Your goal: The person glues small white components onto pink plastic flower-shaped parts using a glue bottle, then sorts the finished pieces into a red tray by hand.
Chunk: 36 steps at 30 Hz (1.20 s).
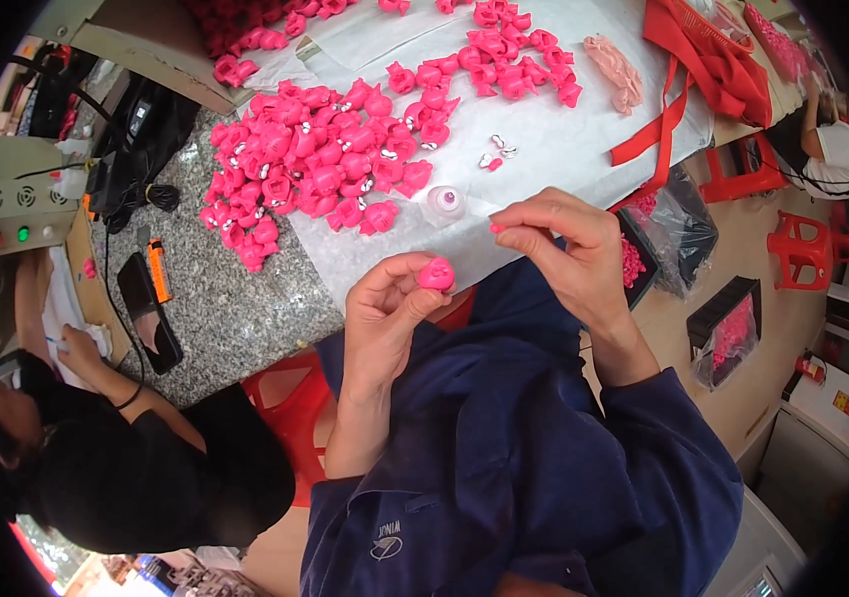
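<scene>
Between the thumb and fingers of my left hand [390,298] is a pink molded plastic piece [435,274], held up near the table's front edge. My right hand [569,244] pinches a tiny pink part [496,228] at its fingertips, a short way right of the molded piece and apart from it. A small round whitish container [445,202] with a purplish centre stands just beyond my hands. Past it lie a few small white-and-dark parts [497,153] on the white sheet. A large heap of similar pink pieces [315,154] spreads to the left.
White sheeting [564,139] covers part of the speckled stone tabletop [265,308]. A phone [149,313] and an orange cutter [159,271] lie left. Red cloth [713,65] hangs at the far right. Another person [136,448] sits at my left. Red stools [801,249] and crates [723,333] stand right.
</scene>
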Motion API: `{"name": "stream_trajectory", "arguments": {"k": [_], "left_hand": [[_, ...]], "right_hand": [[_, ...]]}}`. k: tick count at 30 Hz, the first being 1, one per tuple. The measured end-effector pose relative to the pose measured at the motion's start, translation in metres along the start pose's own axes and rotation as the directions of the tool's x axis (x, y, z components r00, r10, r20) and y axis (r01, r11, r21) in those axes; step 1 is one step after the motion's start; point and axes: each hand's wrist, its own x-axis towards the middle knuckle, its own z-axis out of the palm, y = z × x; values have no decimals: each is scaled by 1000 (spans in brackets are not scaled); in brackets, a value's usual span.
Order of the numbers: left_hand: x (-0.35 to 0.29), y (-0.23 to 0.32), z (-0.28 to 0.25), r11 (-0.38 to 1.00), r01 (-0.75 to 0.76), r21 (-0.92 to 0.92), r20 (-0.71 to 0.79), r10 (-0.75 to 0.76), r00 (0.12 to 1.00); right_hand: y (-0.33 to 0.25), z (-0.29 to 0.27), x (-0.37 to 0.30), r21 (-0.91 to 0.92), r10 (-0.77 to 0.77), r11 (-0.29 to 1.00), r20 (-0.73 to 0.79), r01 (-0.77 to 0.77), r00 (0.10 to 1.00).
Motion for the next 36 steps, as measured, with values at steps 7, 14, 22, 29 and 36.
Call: {"name": "stream_trajectory", "arguments": {"k": [7,14,22,29,36], "left_hand": [[-1,1,0,998,57,17,30,-57,998],[0,2,4,998,47,36,59,-49,997],[1,-1,0,984,130,-125,102,-117,988],[3,1,6,993,114,-33,124,-109,986],[8,3,11,996,80,50,35,-82,996]], "right_hand": [[-12,14,-10,347,320,867,160,-357,934],[-3,19,-8,89,-120,990,77,113,990],[-10,22,-13,-69,-286,955,50,289,957],[-3,10,-10,81,-165,985,153,154,974],[3,10,-1,548,359,629,424,-552,831]]}}
